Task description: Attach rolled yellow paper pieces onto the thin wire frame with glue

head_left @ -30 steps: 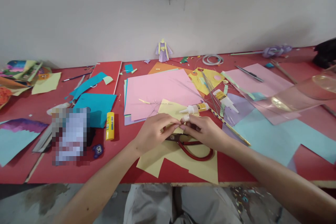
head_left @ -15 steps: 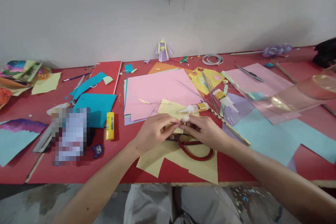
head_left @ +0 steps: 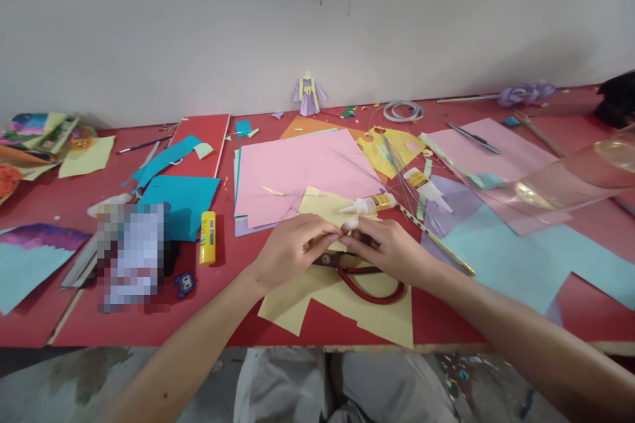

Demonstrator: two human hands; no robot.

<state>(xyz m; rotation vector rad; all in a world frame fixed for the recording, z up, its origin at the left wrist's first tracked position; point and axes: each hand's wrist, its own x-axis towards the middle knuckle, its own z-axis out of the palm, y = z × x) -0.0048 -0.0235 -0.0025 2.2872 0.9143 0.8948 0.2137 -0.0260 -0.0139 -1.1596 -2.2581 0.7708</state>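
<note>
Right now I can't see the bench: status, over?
Left hand and right hand pinch a small pale piece together. Red-handled scissors lie beneath. Glue bottle just beyond.

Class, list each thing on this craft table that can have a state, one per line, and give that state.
left hand: fingertips pinched on a small piece
right hand: fingertips pinched on the same small piece
red scissors: lying on yellow paper, partly under the hands
glue bottle: lying on its side
yellow glue stick: lying flat, capped
paper doll: standing upright by the wall
</note>
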